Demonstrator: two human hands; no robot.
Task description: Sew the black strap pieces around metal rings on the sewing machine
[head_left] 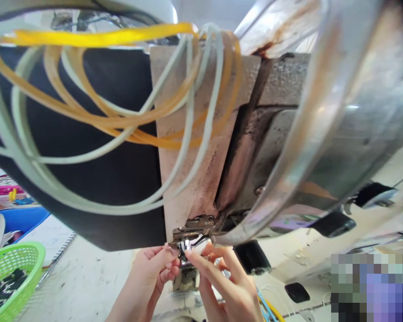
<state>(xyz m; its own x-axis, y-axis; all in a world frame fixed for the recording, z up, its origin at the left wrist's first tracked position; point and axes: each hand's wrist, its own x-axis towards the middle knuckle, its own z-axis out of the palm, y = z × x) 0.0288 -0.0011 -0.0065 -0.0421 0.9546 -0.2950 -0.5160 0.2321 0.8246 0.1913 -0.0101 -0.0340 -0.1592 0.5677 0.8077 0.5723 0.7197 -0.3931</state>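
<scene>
A sewing machine head [242, 147], grimy and rust-stained, fills the view from very close. At its lower end sits the small shiny metal presser foot and needle part [187, 245]. My left hand [147, 279] comes up from below with its fingertips pinched beside that metal part. My right hand [221, 281] reaches in from the right, its index finger and thumb closed at the same part. What the fingertips hold is too small to make out. Loops of yellow and white elastic cord [121, 112] hang in front of the machine.
A green plastic basket [16, 277] with dark fabric stands at the lower left on a pale worktable [83, 286]. A blue bin [20, 221] and a spiral notebook [53, 237] lie behind it. Black pieces [251, 257] lie on the table at the right.
</scene>
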